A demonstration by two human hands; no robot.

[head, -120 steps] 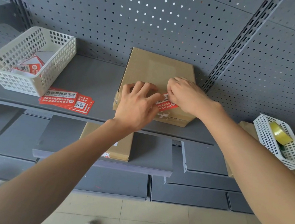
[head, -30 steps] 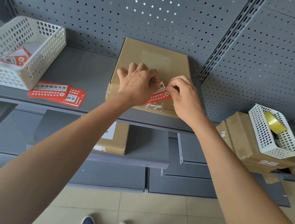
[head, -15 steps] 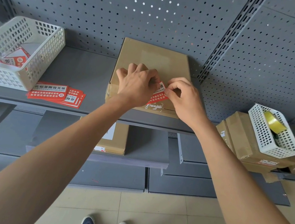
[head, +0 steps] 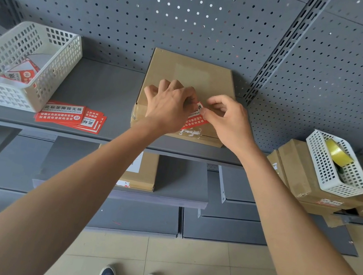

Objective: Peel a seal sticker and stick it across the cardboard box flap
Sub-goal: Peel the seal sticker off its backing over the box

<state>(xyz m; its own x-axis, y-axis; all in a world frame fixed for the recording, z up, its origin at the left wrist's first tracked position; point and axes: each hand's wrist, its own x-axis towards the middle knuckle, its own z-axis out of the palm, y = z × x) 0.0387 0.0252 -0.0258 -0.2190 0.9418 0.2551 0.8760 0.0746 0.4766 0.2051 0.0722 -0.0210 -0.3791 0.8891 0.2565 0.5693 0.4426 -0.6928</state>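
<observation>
A flat brown cardboard box (head: 190,74) lies on the grey shelf against the pegboard. A red and white seal sticker (head: 195,117) sits at the box's near edge, over torn remains of an older sticker (head: 191,133) on the front flap. My left hand (head: 169,106) lies on the box with curled fingers over the sticker's left end; whether it pinches it is hidden. My right hand (head: 227,118) pinches the sticker's raised upper right corner between thumb and forefinger.
A stack of red seal stickers (head: 71,116) lies on the shelf (head: 102,90) left of the box, beside a white basket (head: 23,65) holding backing scraps. At the right, a white basket with yellow tape (head: 337,161) rests on more boxes (head: 307,182). Another box (head: 143,171) lies below.
Since four seconds ago both hands have shifted to the near edge of the box. In the last second my right thumb and forefinger closed on the sticker's upper corner.
</observation>
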